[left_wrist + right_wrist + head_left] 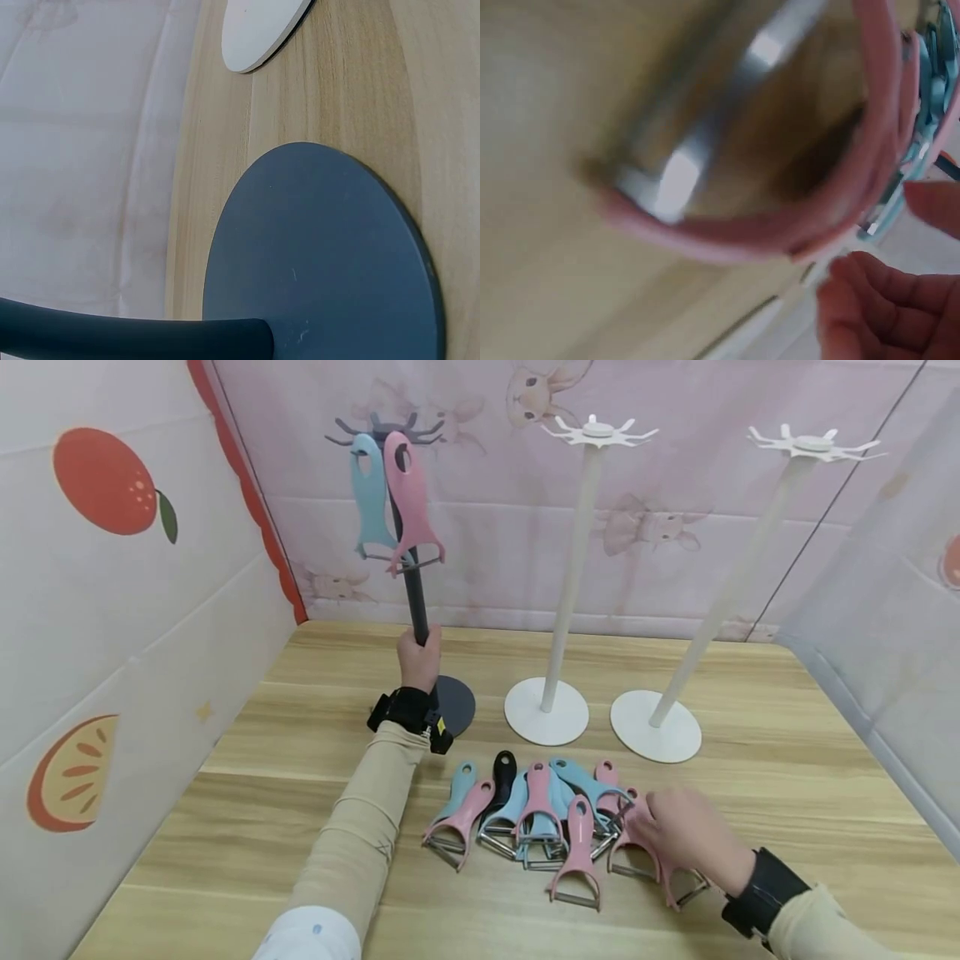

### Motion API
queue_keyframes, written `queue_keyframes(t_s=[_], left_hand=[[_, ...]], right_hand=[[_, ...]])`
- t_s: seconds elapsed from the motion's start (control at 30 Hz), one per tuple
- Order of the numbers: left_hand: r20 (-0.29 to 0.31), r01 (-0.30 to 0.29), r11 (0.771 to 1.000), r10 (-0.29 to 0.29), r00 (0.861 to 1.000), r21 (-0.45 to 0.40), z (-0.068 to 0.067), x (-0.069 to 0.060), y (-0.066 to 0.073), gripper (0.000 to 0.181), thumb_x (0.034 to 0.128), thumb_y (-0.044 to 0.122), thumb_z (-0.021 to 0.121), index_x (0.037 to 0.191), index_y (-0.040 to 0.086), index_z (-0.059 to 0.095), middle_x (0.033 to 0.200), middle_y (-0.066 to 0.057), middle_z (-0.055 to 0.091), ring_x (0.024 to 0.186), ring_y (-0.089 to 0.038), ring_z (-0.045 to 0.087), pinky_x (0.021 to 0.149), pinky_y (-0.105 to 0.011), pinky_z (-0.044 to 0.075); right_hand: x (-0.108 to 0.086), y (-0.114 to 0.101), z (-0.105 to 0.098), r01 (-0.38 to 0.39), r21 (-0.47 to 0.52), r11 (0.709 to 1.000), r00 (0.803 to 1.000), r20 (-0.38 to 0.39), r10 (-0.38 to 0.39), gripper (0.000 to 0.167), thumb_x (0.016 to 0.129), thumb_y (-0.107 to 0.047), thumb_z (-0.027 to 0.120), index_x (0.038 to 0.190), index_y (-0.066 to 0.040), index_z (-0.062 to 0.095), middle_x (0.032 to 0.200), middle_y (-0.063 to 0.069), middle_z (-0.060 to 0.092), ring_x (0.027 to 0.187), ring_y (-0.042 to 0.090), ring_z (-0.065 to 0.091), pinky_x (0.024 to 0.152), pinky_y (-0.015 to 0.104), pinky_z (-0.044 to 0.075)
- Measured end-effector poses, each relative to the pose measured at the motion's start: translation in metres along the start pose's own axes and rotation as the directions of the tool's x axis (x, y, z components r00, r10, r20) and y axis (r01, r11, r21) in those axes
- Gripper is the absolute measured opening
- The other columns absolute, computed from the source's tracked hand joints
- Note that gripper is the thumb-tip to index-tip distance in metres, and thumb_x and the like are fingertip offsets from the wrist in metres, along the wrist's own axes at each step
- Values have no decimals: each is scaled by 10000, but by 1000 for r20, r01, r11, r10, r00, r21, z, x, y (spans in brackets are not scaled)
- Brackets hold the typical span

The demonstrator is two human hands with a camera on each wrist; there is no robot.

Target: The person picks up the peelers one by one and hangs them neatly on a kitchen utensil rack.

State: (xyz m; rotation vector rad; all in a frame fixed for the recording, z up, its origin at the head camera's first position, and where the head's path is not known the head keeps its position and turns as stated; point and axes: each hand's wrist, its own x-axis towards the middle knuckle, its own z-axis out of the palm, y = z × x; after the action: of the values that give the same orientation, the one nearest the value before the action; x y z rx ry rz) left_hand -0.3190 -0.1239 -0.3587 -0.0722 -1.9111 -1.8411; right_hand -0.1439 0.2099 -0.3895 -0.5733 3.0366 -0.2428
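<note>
My left hand (420,658) grips the pole of a dark display stand (415,589); its round base (315,232) fills much of the left wrist view. A blue peeler (370,497) and a pink peeler (408,497) hang from its hooks. My right hand (693,831) is over the right end of a pile of peelers (538,802). Beneath it is a pink peeler (675,881), its blurred head close up in the right wrist view. There, the thumb and loosely bent fingers (855,300) stand apart, with nothing visible between them.
Two white stands, one in the middle (573,568) and one at the right (731,581), bear no peelers. Pink, blue and black peelers overlap in the pile on the wooden table (247,793). Patterned cloth (480,518) hangs behind and at the sides.
</note>
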Motion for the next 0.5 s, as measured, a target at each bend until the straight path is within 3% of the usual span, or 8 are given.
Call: queue_keyframes(t_s=[0.2, 0.3, 0.5], left_hand=[[13, 6, 1000, -6, 1000, -5, -3, -5, 10, 368, 925, 50, 460, 569, 70, 370, 472, -5, 355, 359, -65, 278, 450, -250, 238], [15, 0, 1000, 0, 1000, -6, -3, -4, 8, 364, 925, 48, 458, 573, 73, 367, 476, -9, 350, 361, -65, 267, 450, -252, 235], [-9, 0, 1000, 0, 1000, 24, 0, 5, -11, 382, 930, 124, 480, 564, 90, 377, 471, 3, 358, 375, -80, 281, 446, -255, 238]], right_hand=[[-11, 4, 9, 12, -3, 1000, 999, 50, -12, 363, 746, -398, 706, 641, -136, 477, 536, -56, 369, 471, 76, 338, 432, 227, 255], [-13, 3, 11, -7, 18, 1000, 997, 81, 6, 318, 730, -333, 729, 690, -103, 513, 559, -40, 390, 485, 92, 362, 433, 239, 278], [-12, 3, 11, -81, 88, 993, 990, 124, 70, 229, 729, -205, 738, 716, -89, 541, 564, -32, 423, 482, 96, 402, 430, 234, 321]])
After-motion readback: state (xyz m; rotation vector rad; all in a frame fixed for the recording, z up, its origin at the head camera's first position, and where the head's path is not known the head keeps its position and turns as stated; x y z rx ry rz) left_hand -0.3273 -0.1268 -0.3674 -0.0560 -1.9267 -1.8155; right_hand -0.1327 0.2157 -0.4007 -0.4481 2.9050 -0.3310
